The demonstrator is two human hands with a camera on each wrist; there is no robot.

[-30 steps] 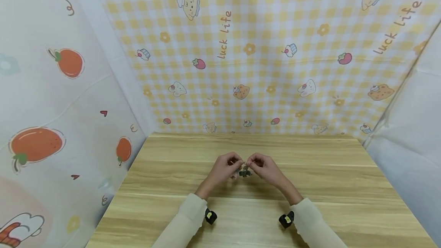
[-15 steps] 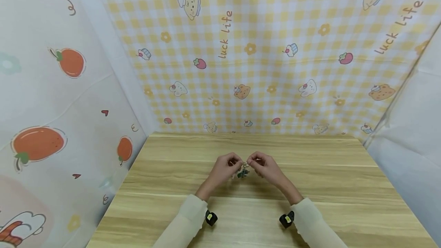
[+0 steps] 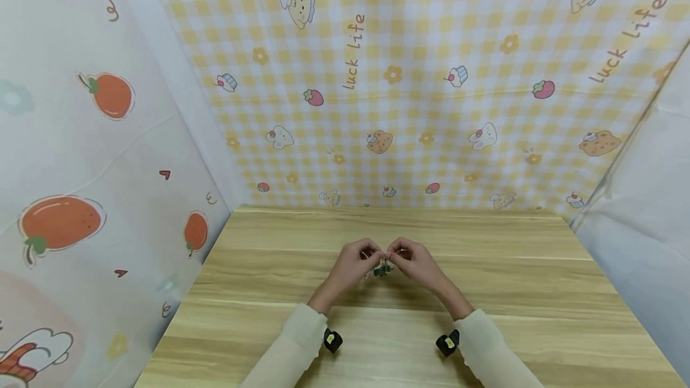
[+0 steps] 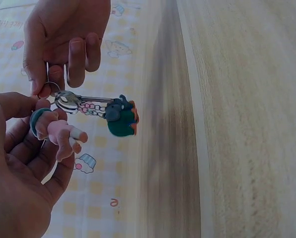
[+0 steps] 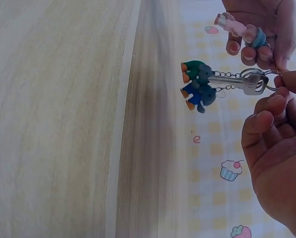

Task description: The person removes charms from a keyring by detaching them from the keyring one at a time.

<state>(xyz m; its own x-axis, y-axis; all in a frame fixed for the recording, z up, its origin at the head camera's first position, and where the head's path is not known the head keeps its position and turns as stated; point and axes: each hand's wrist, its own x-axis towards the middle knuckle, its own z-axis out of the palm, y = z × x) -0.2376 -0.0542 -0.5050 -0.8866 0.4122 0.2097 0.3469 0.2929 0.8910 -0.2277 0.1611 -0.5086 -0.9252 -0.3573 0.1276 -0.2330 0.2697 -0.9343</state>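
Note:
Both hands meet over the table, thumbs and fingertips pinching a thin metal key ring (image 4: pixel 51 85) from two sides. My left hand (image 3: pixel 353 261) also has a small pink figurine (image 4: pixel 61 130) with a teal cap lying against its curled fingers. Opposite it, my right hand (image 3: pixel 415 262) grips the ring's other side. From the ring hang a silver key (image 5: pixel 237 82) and short chains with two elephant charms: a green one (image 4: pixel 122 119) and a blue one (image 5: pixel 200 95), both with orange feet. In the head view the charms form a dark green cluster below the fingertips.
The wood-grain table (image 3: pixel 259 280) spreads under both hands. A yellow checked cloth (image 3: pixel 409 106) hangs behind it, with white cloth (image 3: pixel 135 148) on the left side. Black wrist cameras (image 3: pixel 333 340) sit at both cuffs.
The fingertips have drawn slightly closer together over the ring. The hanging charms have swung a little, left and then back right. Both hands keep their pinch.

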